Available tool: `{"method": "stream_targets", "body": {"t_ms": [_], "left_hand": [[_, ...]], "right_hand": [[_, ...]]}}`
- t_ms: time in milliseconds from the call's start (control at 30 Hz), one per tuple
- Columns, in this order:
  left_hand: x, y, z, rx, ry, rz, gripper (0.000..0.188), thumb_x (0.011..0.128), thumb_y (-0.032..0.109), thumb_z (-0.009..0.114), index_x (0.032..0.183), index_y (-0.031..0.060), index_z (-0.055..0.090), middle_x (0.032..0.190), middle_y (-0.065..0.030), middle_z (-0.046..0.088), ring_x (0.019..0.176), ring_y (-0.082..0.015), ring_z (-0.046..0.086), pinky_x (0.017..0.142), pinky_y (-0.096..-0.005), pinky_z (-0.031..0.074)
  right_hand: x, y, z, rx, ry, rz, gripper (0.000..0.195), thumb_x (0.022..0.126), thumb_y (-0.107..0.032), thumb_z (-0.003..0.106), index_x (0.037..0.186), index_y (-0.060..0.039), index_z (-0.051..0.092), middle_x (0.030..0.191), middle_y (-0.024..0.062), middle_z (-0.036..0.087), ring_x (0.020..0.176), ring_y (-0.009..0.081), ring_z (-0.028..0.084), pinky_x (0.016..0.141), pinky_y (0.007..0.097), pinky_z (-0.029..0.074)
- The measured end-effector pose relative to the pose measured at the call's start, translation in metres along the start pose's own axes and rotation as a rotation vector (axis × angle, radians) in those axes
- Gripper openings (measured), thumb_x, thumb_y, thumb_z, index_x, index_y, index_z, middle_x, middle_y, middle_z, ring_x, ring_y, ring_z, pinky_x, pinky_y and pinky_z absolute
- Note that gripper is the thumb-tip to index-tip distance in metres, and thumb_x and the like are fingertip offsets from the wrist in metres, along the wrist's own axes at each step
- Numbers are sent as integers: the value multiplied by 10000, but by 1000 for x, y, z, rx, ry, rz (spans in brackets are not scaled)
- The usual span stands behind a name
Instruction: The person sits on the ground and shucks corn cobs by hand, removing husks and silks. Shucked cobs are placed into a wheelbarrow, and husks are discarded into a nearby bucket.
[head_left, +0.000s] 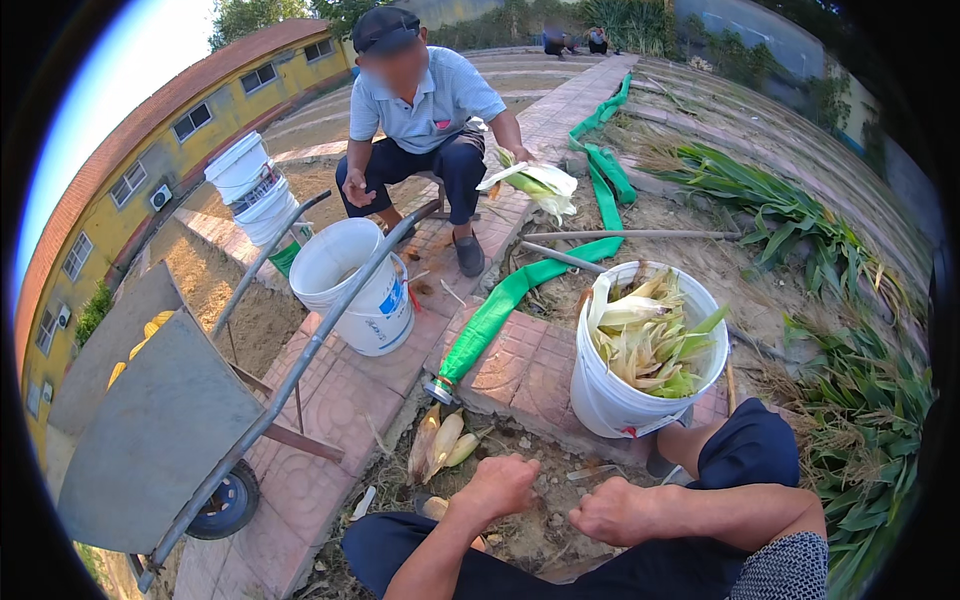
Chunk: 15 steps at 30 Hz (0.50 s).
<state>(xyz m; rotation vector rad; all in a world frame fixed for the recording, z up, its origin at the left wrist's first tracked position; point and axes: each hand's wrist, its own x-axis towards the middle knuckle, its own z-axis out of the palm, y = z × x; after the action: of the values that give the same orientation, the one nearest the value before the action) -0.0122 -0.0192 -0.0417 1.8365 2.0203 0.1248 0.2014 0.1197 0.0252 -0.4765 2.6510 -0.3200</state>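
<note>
My left hand (501, 484) and my right hand (609, 511) are both curled, a little apart, above the soil between my knees. Nothing shows in either; the insides of the fingers are hidden. Beyond my left hand, several unhusked corn cobs (444, 442) lie together on the ground, next to the metal coupling of a green hose (501, 300). Past my right hand stands a white plastic bucket (600, 405) filled with corn husks (645, 330). Across from me, a seated person (420, 112) holds a partly husked corn cob (536, 180).
A white bucket (371, 322) stands on the paving (352, 397) by the other person. At left is a metal wheelbarrow (165, 427) with yellow corn cobs (150, 334) in it. Stacked buckets (262, 202) stand behind. Cut corn stalks (862, 420) lie at right.
</note>
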Motion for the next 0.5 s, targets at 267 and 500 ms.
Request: {"method": "stream_targets", "body": {"t_ms": [267, 500], "left_hand": [[1, -4, 7, -12, 21, 18, 244, 923, 222, 673, 1070, 27, 660, 1007, -235, 715, 983, -450, 729, 843, -555, 590], [2, -5, 12, -33, 33, 21, 259, 917, 236, 694, 1071, 32, 656, 1001, -234, 710, 990, -454, 724, 849, -559, 589]], "right_hand": [[-1, 1, 0, 8, 15, -14, 182, 937, -113, 626, 1032, 36, 672, 876, 204, 777, 875, 402, 796, 695, 516, 629], [-1, -2, 0, -11, -21, 6, 184, 935, -111, 632, 1043, 32, 674, 887, 203, 781, 895, 405, 799, 725, 514, 636]]}}
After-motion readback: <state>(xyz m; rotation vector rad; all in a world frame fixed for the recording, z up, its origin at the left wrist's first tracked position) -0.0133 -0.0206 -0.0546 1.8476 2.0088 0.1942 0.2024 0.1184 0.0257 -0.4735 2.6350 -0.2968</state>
